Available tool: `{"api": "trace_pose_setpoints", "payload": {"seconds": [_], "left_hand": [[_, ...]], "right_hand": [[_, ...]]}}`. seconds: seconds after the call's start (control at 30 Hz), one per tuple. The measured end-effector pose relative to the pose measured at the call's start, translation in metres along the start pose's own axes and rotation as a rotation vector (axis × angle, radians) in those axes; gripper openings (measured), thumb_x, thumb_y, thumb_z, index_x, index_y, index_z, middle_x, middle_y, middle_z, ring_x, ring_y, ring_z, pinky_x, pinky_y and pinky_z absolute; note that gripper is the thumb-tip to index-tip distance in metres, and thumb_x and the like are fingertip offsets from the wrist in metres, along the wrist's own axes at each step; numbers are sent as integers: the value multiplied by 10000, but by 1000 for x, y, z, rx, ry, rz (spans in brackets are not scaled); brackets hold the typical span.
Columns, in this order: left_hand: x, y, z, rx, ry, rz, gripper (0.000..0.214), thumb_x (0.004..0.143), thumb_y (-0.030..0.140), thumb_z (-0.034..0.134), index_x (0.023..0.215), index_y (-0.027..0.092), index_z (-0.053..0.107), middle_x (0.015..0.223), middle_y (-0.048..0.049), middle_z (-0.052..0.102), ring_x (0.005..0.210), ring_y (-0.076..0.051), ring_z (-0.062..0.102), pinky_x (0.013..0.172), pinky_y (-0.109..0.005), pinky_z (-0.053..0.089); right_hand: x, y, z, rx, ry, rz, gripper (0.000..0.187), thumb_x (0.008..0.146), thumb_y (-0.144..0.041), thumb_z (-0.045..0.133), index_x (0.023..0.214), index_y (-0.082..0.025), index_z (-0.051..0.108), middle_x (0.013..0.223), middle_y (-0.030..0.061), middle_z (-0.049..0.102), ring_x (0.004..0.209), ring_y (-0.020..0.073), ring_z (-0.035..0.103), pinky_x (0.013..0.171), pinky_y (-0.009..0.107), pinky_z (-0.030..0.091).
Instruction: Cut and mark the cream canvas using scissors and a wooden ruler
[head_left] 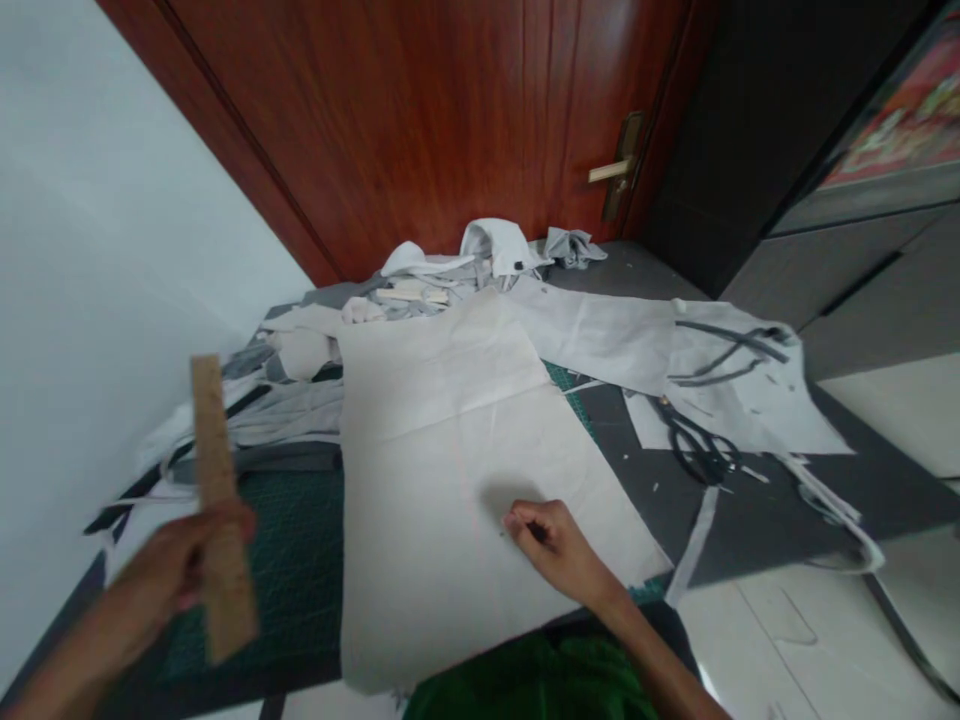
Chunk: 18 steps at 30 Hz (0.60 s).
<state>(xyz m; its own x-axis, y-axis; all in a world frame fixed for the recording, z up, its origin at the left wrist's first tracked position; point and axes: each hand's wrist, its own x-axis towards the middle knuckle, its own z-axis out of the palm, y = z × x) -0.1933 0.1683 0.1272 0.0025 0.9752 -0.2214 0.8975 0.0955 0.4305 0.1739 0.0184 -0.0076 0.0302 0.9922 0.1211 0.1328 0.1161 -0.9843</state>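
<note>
Wooden ruler (216, 450) — in L hand (176, 570)

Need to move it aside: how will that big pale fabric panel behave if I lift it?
The pale fabric panel looks thin and softly creased, so it is probably floppy and light for its size. Pushed by the right hand, it may slide or rumple, since nothing visibly pins it to the green cutting mat.

Scissors (701, 450) right of fabric sheet (435, 500)
</note>
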Motion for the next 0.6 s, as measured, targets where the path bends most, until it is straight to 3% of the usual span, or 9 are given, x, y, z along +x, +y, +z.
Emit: {"api": "trace_pose_setpoints", "payload": {"seconds": [0.07, 0.13, 0.2, 0.27, 0.43, 0.5, 0.6], "left_hand": [[-32, 20, 59, -60, -135, 59, 699, 834, 835, 121, 637, 290, 512, 556, -40, 582, 524, -270, 613, 518, -441, 541], [-53, 43, 111, -52, -173, 124, 683, 857, 815, 149, 566, 283, 462, 535, -49, 550, 499, -246, 591, 522, -404, 521], [-60, 61, 144, 2, -151, 186, 596, 903, 701, 267, 551, 258, 457, 589, -66, 595, 585, -237, 635, 629, -386, 533], [-60, 71, 155, 91, -99, 222, 488, 911, 551, 377, 558, 236, 499, 615, -83, 621, 643, -250, 659, 700, -395, 519], [-57, 83, 142, 417, 55, 252, 444, 947, 402, 419, 634, 191, 654, 599, -112, 632, 600, -280, 662, 609, -378, 460], [-58, 89, 143, 549, 63, 320, 456, 963, 367, 408, 658, 181, 693, 602, -118, 639, 579, -284, 662, 574, -368, 449], [-60, 99, 155, 575, 16, 417, 490, 991, 408, 417, 664, 190, 710, 613, -110, 645, 586, -278, 662, 588, -375, 468]], "right_hand": [[-1, 1, 0, -14, -8, 1, 447, 1038, -389, 481, 642, -231, 348, 625, -56, 298, 575, 107, 300, 553, 270, 236], [-2, 1, 0, -34, -11, 2, 457, 1042, -407, 479, 642, -232, 342, 626, -54, 301, 579, 110, 309, 558, 272, 243], [-3, 1, -1, -48, -11, 6, 471, 1049, -428, 470, 643, -233, 333, 623, -53, 301, 578, 111, 312, 561, 276, 247], [-5, 2, -1, -53, -10, 12, 482, 1056, -448, 461, 647, -235, 324, 620, -52, 299, 576, 112, 312, 559, 280, 243], [-7, 3, 0, -50, -4, 18, 486, 1058, -466, 465, 651, -235, 333, 621, -49, 302, 577, 116, 321, 554, 288, 231], [-7, 3, -1, -50, 4, 19, 487, 1056, -464, 469, 648, -236, 336, 618, -49, 301, 575, 116, 325, 553, 287, 236], [-6, 1, -2, -64, 9, 20, 479, 1053, -448, 469, 643, -237, 340, 613, -49, 302, 569, 115, 329, 546, 281, 243]]}}
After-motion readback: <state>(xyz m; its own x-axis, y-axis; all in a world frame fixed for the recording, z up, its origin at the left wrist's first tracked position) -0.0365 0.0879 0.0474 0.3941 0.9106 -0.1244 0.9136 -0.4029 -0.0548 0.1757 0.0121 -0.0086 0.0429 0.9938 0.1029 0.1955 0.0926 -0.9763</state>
